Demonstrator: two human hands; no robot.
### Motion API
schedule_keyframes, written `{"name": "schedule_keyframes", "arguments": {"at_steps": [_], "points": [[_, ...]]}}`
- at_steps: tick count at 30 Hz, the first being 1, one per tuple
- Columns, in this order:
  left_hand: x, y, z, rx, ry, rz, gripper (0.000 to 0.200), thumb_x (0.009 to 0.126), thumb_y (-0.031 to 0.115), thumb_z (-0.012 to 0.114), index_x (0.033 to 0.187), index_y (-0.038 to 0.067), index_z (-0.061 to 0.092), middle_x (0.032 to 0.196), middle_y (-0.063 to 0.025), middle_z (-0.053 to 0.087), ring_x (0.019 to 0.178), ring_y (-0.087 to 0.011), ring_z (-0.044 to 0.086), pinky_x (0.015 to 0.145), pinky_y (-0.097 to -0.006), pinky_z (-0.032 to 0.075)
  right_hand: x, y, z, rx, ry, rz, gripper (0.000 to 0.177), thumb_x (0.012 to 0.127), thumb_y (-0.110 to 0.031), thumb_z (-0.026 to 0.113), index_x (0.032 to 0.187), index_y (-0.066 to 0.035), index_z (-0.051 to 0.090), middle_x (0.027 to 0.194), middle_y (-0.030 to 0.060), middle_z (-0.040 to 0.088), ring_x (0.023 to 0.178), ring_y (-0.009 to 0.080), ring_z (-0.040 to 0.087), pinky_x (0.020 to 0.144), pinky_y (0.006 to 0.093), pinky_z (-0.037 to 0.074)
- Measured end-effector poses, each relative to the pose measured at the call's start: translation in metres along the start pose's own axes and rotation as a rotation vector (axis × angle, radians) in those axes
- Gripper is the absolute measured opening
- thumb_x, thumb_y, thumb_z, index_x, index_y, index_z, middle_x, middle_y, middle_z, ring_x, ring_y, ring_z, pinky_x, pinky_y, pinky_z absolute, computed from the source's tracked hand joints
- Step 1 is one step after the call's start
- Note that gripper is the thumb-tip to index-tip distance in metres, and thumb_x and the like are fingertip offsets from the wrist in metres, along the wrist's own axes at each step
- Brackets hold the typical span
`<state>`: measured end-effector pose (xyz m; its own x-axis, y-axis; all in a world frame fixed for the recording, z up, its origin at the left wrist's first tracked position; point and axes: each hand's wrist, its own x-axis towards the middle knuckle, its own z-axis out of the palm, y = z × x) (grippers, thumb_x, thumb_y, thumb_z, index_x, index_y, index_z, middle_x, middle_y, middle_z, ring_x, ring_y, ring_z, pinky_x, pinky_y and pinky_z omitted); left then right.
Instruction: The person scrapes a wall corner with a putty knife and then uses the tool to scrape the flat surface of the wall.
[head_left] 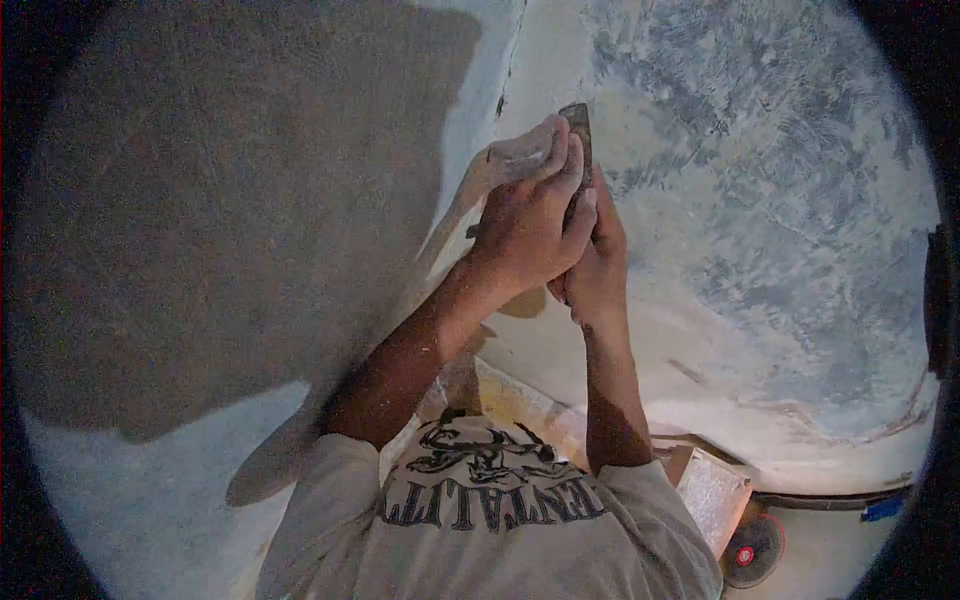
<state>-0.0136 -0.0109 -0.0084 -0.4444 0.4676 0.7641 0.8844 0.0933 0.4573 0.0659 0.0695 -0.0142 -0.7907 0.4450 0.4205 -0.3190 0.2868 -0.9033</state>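
Both of my hands are raised close together at the upper middle, around a dark, narrow block (576, 120) that stands nearly upright. My left hand (530, 225) has its fingers pressed along the block's near face. Behind it and slightly to the right, my right hand (602, 255) is wrapped round the block's other side, its fingers partly hidden. The top end of the block rests near the pale strip of wall (550, 60) between two surfaces. The rest of the block is covered by my fingers.
On the right, a pale surface (780, 200) carries patchy grey smears. A large shadow falls on the bluish-grey wall (150, 490) at the left. Low on the right are a light box-like object (712, 490) and a round dark disc (755, 552) with a red centre.
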Motion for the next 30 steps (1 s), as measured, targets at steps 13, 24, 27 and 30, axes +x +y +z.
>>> {"name": "schedule_keyframes", "arguments": {"at_steps": [13, 24, 27, 30], "points": [[0.0, -0.006, -0.001, 0.031, -0.034, 0.034, 0.058, 0.092, 0.02, 0.05, 0.137, -0.016, 0.04, 0.143, -0.0377, 0.037, 0.121, -0.048, 0.053, 0.103, -0.049, 0.043, 0.004, 0.026, 0.001, -0.177, 0.029, -0.205, 0.054, 0.098, -0.011, 0.05, 0.147, 0.005, 0.034, 0.147, 0.0242, 0.044, 0.135, 0.0302, 0.044, 0.111, 0.0382, 0.035], [-0.003, 0.003, 0.0, -0.009, -0.055, -0.026, 0.059, 0.092, 0.021, 0.049, 0.137, -0.015, 0.039, 0.144, -0.036, 0.037, 0.111, -0.0458, 0.06, 0.097, -0.049, 0.048, -0.007, 0.02, -0.001, -0.131, 0.014, -0.131, 0.05, 0.099, -0.01, 0.048, 0.147, 0.002, 0.038, 0.147, 0.0209, 0.045, 0.136, 0.0297, 0.044, 0.111, 0.0376, 0.035], [0.0, -0.005, 0.0, 0.08, 0.001, 0.056, 0.059, 0.092, 0.022, 0.049, 0.137, -0.015, 0.04, 0.144, -0.0355, 0.037, 0.109, -0.0455, 0.061, 0.094, -0.0483, 0.05, -0.002, 0.009, 0.004, 0.003, 0.003, -0.112, 0.05, 0.099, -0.011, 0.047, 0.147, 0.002, 0.038, 0.147, 0.0205, 0.046, 0.135, 0.0296, 0.045, 0.111, 0.0379, 0.035], [0.003, -0.005, 0.001, 0.064, -0.002, 0.047, 0.058, 0.092, 0.022, 0.048, 0.137, -0.014, 0.041, 0.144, -0.0352, 0.037, 0.111, -0.0448, 0.06, 0.095, -0.0473, 0.05, 0.0, 0.004, 0.004, 0.049, 0.002, -0.092, 0.049, 0.1, -0.012, 0.047, 0.147, 0.0, 0.038, 0.14, 0.0185, 0.047, 0.127, 0.0273, 0.044, 0.104, 0.0365, 0.035]]}}
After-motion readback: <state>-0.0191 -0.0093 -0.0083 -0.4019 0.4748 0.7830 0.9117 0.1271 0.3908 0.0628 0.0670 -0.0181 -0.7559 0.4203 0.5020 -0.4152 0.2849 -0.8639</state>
